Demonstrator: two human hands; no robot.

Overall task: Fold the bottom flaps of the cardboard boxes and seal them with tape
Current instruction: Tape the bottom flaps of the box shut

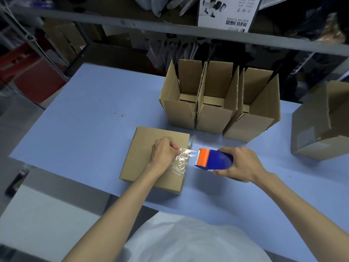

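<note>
Cardboard fills the middle of the frame: we have the box (pixel 154 157) lying bottom-up on the blue tabletop (pixel 85 110), its flaps folded flat, so the seam faces us ready for sealing. Our left hand (pixel 164 154) rests on top of it, right of its centre, fingers (pixel 174 148) clenched in a pinch on the loose end of the clear tape (pixel 182 159). That pinch does two jobs, we reckon: it anchors the strip and its weight keeps the flaps pressed down. The tape looks crinkled and shiny where it crosses the box's right edge, so it may not be lying smooth yet.

Just right of centre, our right hand (pixel 239 163) wraps firmly around the blue tape dispenser (pixel 215 158), fingers grasping its body, orange blade end pointing left toward the box. It sits just off the box's right edge, above the tabletop, with the strip stretched between the two hands. Held low and level like that, the pull stays in line with the seam.

Both forearms come in from the bottom of the frame, converging, wrists fairly straight, the left palm down, the right knuckles up.

Behind, in the upper middle, three open boxes (pixel 217 103) stand upright side by side, flaps raised; judging by that, their bottoms are done. Another box (pixel 321 125) sits at the right edge. A shelf rack (pixel 132 21) runs across the top.
</note>
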